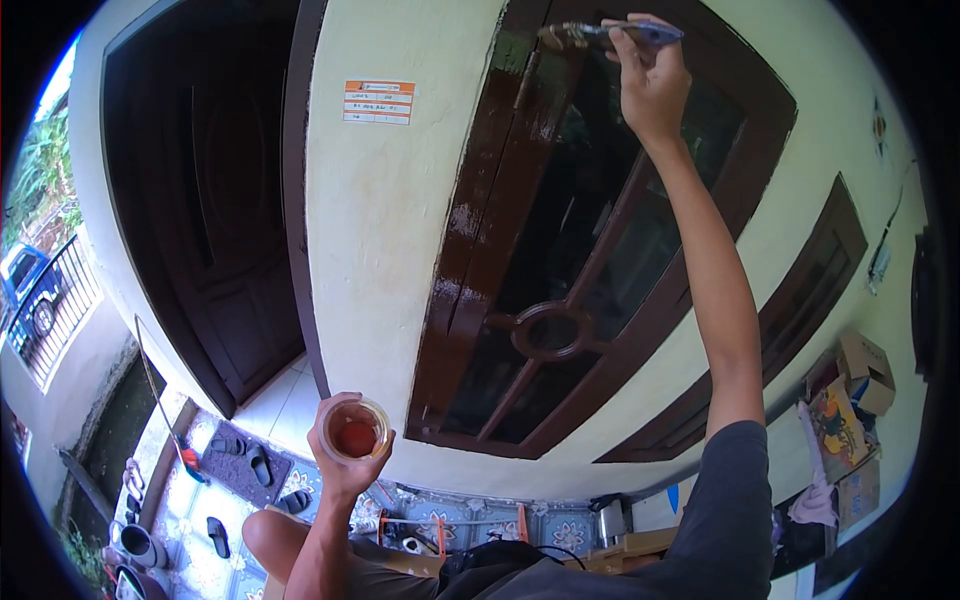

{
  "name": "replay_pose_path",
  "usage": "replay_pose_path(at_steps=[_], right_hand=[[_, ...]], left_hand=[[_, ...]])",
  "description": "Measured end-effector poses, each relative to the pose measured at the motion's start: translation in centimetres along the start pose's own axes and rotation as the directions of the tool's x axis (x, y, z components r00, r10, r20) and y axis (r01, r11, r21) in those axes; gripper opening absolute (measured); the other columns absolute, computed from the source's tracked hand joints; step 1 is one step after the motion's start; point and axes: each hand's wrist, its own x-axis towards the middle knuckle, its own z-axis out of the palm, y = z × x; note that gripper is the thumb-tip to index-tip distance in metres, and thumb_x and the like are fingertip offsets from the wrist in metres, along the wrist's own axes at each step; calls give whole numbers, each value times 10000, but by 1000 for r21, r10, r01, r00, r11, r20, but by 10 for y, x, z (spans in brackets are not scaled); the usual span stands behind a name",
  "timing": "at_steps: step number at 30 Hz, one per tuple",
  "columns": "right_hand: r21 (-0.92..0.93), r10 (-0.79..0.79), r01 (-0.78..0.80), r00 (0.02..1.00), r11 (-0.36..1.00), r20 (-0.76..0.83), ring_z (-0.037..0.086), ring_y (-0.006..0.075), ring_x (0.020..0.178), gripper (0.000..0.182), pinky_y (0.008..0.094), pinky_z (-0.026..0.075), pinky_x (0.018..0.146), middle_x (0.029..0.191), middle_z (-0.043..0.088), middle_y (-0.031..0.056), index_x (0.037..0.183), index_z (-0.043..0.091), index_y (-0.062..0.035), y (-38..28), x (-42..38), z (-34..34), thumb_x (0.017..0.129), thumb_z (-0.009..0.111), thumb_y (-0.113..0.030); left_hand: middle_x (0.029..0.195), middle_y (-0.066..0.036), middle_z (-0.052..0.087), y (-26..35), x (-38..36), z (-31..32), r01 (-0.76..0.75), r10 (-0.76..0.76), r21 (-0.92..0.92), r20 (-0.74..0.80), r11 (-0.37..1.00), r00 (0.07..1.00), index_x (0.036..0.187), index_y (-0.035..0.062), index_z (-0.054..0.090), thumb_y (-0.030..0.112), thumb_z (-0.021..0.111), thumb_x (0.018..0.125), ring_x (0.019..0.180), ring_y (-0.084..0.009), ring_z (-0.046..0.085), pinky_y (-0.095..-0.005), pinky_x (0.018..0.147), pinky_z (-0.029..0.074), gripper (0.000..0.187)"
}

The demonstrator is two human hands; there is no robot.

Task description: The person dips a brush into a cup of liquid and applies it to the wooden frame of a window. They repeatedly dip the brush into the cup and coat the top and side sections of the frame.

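High up in the head view, my right hand (pixel 655 75) grips a paintbrush (pixel 640 36) by its bluish handle. Its bristles point left and overlap the upper part of the brown window frame (pixel 515 200), near a hinge. Low and left of the window, my left hand (pixel 345 470) is wrapped round a clear plastic cup (pixel 352 405) that has reddish-brown liquid in the bottom. The window has dark glass panes and a round wooden ring (pixel 555 332) low in its lattice. Glossy and whitish patches show on the frame's left side.
A dark brown door (pixel 200 200) stands to the left, with a paper label (pixel 380 103) on the wall between. Below are a doormat (pixel 250 470), several sandals and a broom (pixel 188 460). Cardboard boxes (pixel 865 375) are stacked at right, beyond a second window (pixel 815 290).
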Motion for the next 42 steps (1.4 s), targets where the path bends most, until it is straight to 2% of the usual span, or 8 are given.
replay_pose_path(at_steps=[9,13,16,22,28,34,38,42], right_hand=[[167,186,-172,980,971,-74,711,156,829,269,283,603,707,933,714,121,1135,535,18,10,-17,-11,941,656,-123],[114,39,-20,984,993,-172,717,172,823,234,290,593,704,934,712,115,1110,557,-5,10,16,-17,934,666,-114],[-466,-371,346,928,814,42,679,170,780,191,280,532,680,918,692,87,1111,564,-28,-5,51,-20,985,604,-166],[-460,-364,376,924,804,118,661,157,760,209,276,528,678,906,687,84,1118,567,-37,2,65,-15,989,602,-197],[-344,-361,434,897,833,256,720,214,795,230,310,573,685,911,706,113,1104,579,-53,-1,-20,-10,911,691,-109],[-223,-193,224,969,949,153,716,235,775,166,310,540,663,868,707,92,1067,608,-96,-20,-36,-15,919,679,-127],[-435,-483,453,874,778,48,654,153,749,217,283,527,668,900,682,83,1120,563,-38,-4,43,-17,991,599,-208],[-510,-367,396,916,764,162,633,144,721,208,283,518,651,882,672,75,1096,565,-41,8,66,-20,993,597,-219]], left_hand=[[991,-85,604,4,0,4,31,-31,-12,8,999,999,1097,-2,569,139,823,646,816,-149,628,-272,761,523,536],[860,-76,641,2,1,6,11,-11,12,-6,1000,1000,1099,-9,570,99,843,616,766,-138,635,-256,735,520,565],[850,-74,637,-3,0,6,-10,10,43,-1,999,1000,1097,-9,571,101,844,617,765,-139,635,-257,734,520,563],[882,-80,638,-1,1,6,27,-27,0,-31,1000,999,1082,-9,580,105,842,613,779,-143,639,-262,736,523,550],[912,-87,637,-2,-1,6,35,-35,-6,-14,999,999,1082,-9,580,117,846,606,779,-146,639,-263,737,524,559],[909,-86,636,-1,0,6,33,-33,-3,-19,999,999,1073,-5,583,119,838,607,777,-148,637,-263,733,522,545],[899,-85,630,0,0,6,51,-51,-2,-22,999,998,1074,-10,580,111,832,610,777,-148,634,-267,730,521,542],[971,-83,604,-3,1,2,22,-22,29,-10,999,1000,1097,-8,562,133,837,634,816,-148,624,-270,744,521,557]])
